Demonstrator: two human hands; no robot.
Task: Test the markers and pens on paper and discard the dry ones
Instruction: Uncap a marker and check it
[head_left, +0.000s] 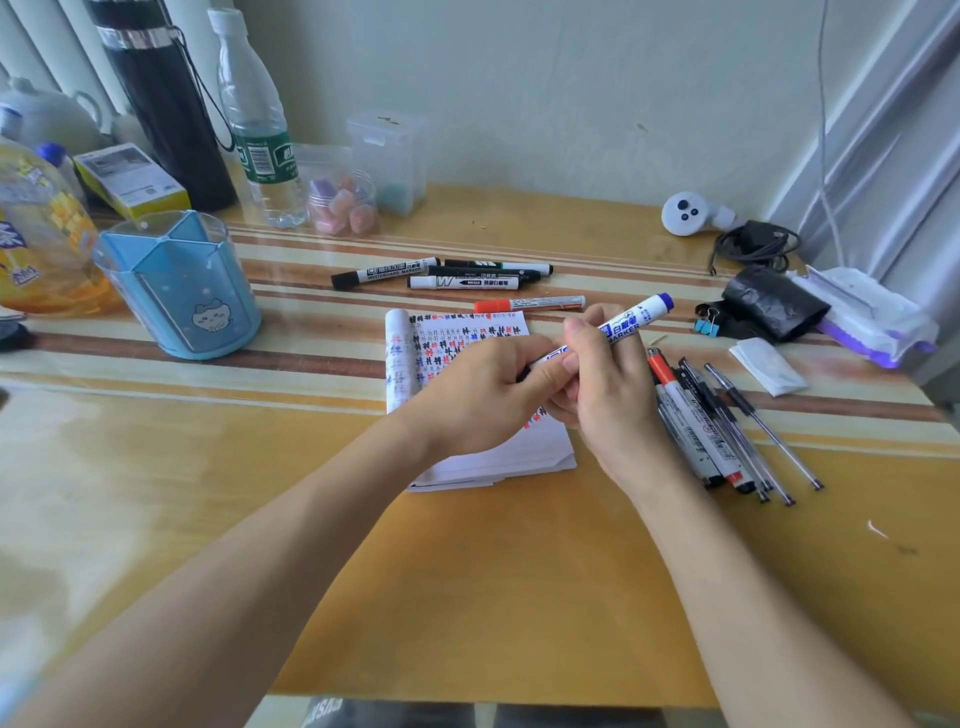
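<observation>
Here, the fingers of both hands curl round one blue marker (631, 319). The left hand (483, 395) grips its lower end, which is hidden in the fist. The right hand (608, 384) pinches the barrel between thumb and fingers, so the blue end juts up to the right, clear of both. The marker is held just above a notepad (498, 457) lying on the worktop (467, 571). The open page is crowded with black, red and blue test marks, and the hands cover much of its right side. Just beyond the pad lies a red marker (530, 304), and beyond that a cluster of black markers (441, 273), touching one another. Just beside the right hand, a pile of pens (717, 421) fans toward the near edge. Blue binder clips (706, 325) and a black roll (774, 304) sit further right. To the left stands a blue pen holder (182, 291) with a see-through wall and dividers inside. Against the wall, a clear jar (343, 202) holds pink and purple pieces. Beside it are a clear box (387, 161) with something greenish at the bottom, a water bottle (260, 130) and a black flask (166, 104).
</observation>
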